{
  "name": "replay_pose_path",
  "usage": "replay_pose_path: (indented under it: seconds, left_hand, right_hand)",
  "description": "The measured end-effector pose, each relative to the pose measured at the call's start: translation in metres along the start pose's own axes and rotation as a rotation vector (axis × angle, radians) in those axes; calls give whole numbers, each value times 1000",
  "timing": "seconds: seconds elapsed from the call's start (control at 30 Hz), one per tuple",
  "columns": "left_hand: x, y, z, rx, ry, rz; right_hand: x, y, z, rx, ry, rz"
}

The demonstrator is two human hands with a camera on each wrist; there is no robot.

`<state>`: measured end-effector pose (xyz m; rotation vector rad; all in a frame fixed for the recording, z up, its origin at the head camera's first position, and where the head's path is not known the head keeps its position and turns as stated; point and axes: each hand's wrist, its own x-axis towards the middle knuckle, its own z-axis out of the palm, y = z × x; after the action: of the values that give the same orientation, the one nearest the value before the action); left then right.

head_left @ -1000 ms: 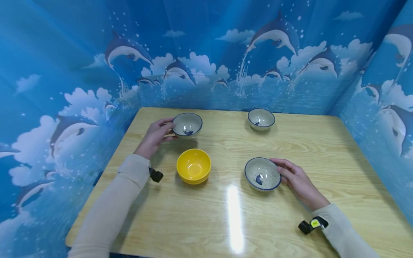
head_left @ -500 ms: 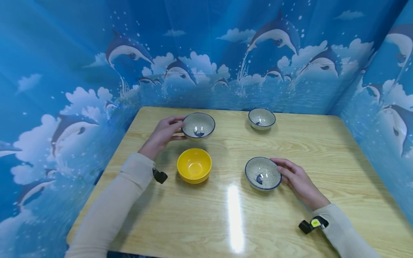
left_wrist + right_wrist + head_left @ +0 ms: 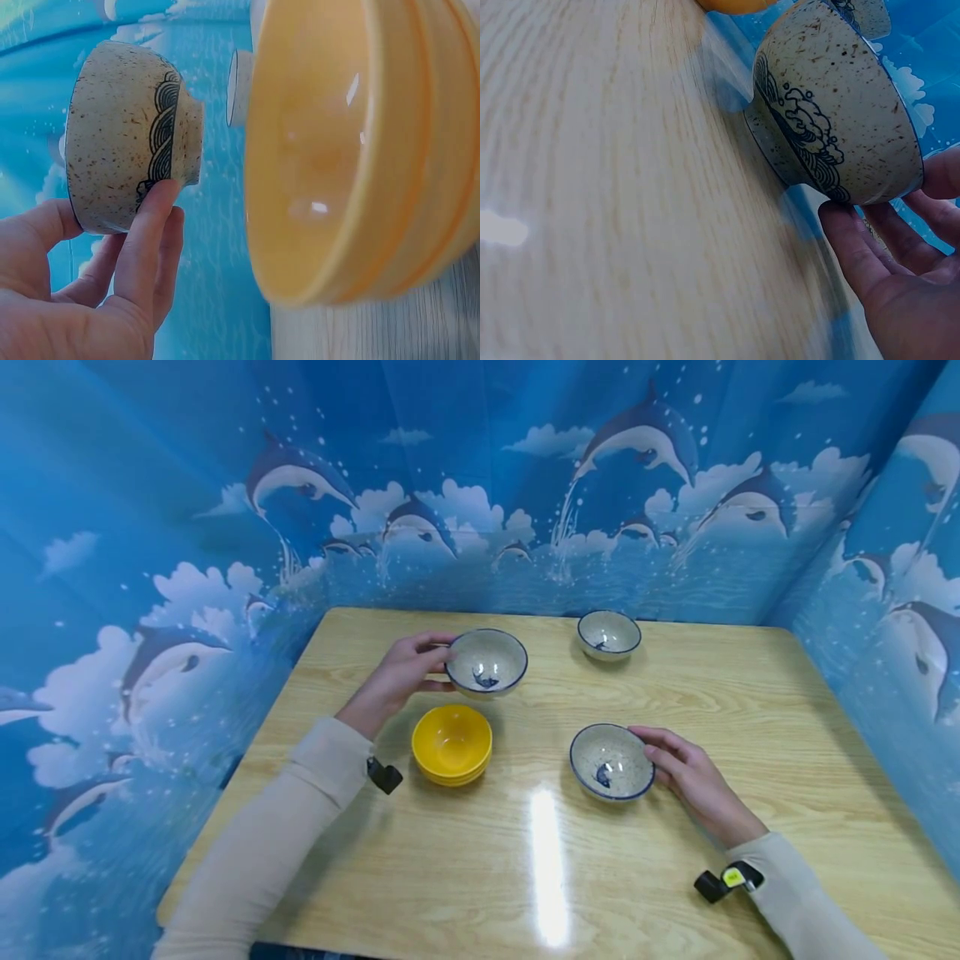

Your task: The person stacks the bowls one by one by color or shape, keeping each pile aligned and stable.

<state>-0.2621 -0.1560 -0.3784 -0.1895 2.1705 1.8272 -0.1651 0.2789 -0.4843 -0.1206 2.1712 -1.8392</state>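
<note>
My left hand (image 3: 401, 675) pinches the side of a speckled grey bowl (image 3: 486, 660) with a blue rim, thumb at the rim and fingers under its outer wall. In the left wrist view this bowl (image 3: 120, 135) hangs raised, showing a dark wave pattern near its foot. Just in front of it stands a stack of yellow bowls (image 3: 452, 743). At the right, my right hand (image 3: 693, 781) grips the edge of a second speckled bowl (image 3: 611, 762). The right wrist view shows that bowl (image 3: 840, 105) with its foot at or just above the table; which, I cannot tell.
A third speckled bowl (image 3: 608, 635) stands at the back of the wooden table (image 3: 720, 685). Blue dolphin-print curtains (image 3: 480, 468) hang behind the table and along its sides. A bright light reflection lies on the front middle of the tabletop.
My left hand has carried its speckled bowl to the right, from behind the yellow stack's left side to behind its right side. My right hand and its bowl have stayed in place.
</note>
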Motion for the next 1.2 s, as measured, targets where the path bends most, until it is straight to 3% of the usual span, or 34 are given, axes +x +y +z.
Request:
replay_pose_path:
  seconds: [0.63, 1.2]
  left_hand:
    - [-13, -1, 49, 53, -118, 13]
    - [-17, -12, 96, 19, -226, 14]
  right_hand:
    - [-1, 1, 0, 21, 7, 7]
    - [1, 2, 0, 49, 1, -21]
